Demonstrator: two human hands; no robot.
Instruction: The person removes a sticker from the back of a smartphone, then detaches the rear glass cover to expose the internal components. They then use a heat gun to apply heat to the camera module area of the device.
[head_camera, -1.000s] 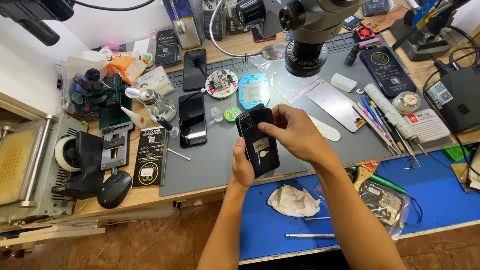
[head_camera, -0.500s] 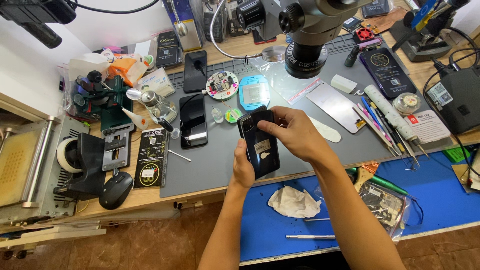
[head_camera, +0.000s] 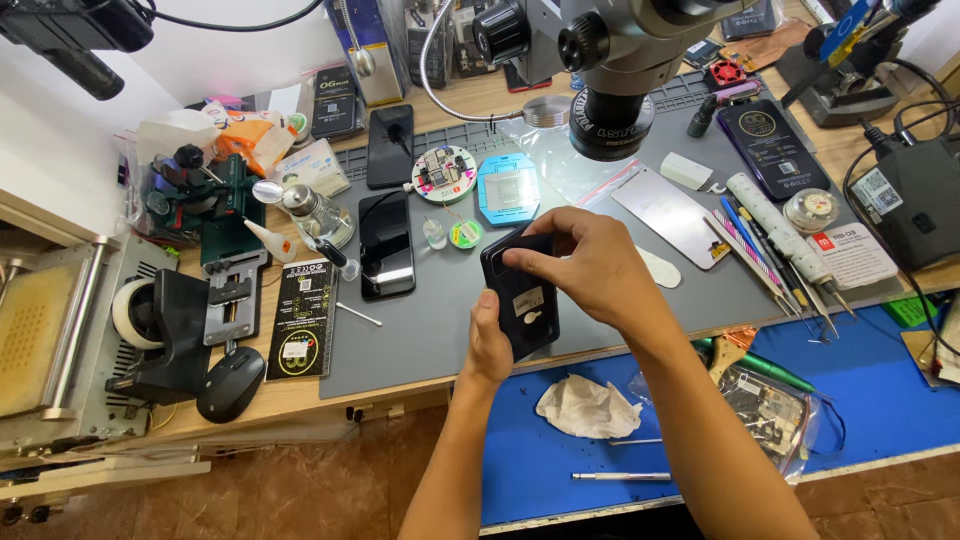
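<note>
Little has shifted since the earlier frames: the dark phone (head_camera: 520, 290) stays tilted at the centre of the frame, held above the grey mat (head_camera: 420, 340), with both hands keeping their places on it. Its back faces up and carries a small pale sticker. The left hand (head_camera: 490, 340) supports the phone's lower left edge, its grip closed on that edge with the thumb along the side. The right hand (head_camera: 590, 265) comes in from the right and wraps over the upper end, its grip clenched on the phone with the fingertips (head_camera: 520, 262) pressing the top of the back.

Left of the hands, a second black phone (head_camera: 386, 245) lies flat on the mat. Above them hangs the microscope head (head_camera: 610, 120). Below, on the blue mat (head_camera: 880, 400) of the worktop, sits a crumpled white cloth (head_camera: 585, 408).
</note>
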